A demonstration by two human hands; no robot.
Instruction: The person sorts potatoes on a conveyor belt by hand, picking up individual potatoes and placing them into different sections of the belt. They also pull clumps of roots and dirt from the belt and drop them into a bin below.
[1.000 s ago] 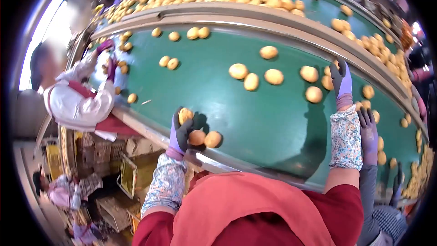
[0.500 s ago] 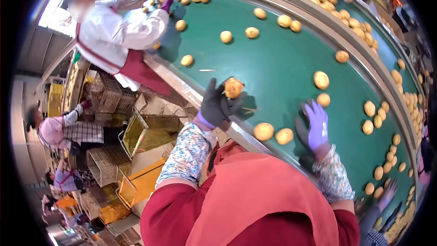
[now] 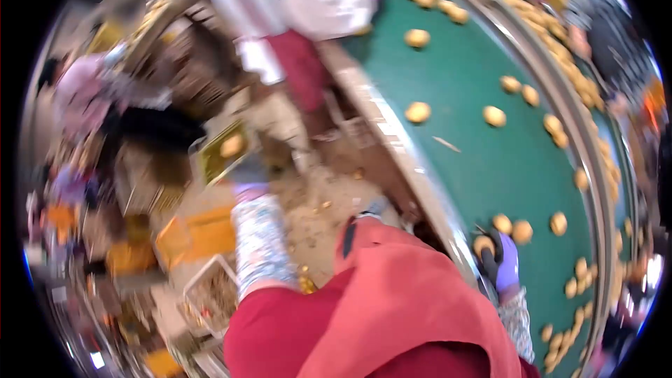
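Note:
The view is blurred by motion. My left hand (image 3: 247, 168), in a dark glove with a floral sleeve, reaches out over the floor to the left of the belt. A potato (image 3: 232, 145) sits right at its fingertips, over a yellow-lined crate (image 3: 210, 165); the blur hides whether the fingers still grip it. My right hand (image 3: 504, 264), in a purple and black glove, rests at the near edge of the green conveyor belt (image 3: 476, 168), its fingers curled on another potato (image 3: 483, 245). Two more potatoes (image 3: 512, 227) lie just beyond it.
Loose potatoes are scattered along the belt. A person in white with a red apron (image 3: 294, 7) stands at the belt's near side ahead. Crates and baskets (image 3: 203, 294) crowd the floor on the left, with other people (image 3: 84, 91) among them. The belt's metal rim (image 3: 413, 175) runs between.
My head has swung left toward the floor. My left hand carried its potato off the belt and out over the crates. My right hand pulled back to the belt's near edge onto a potato.

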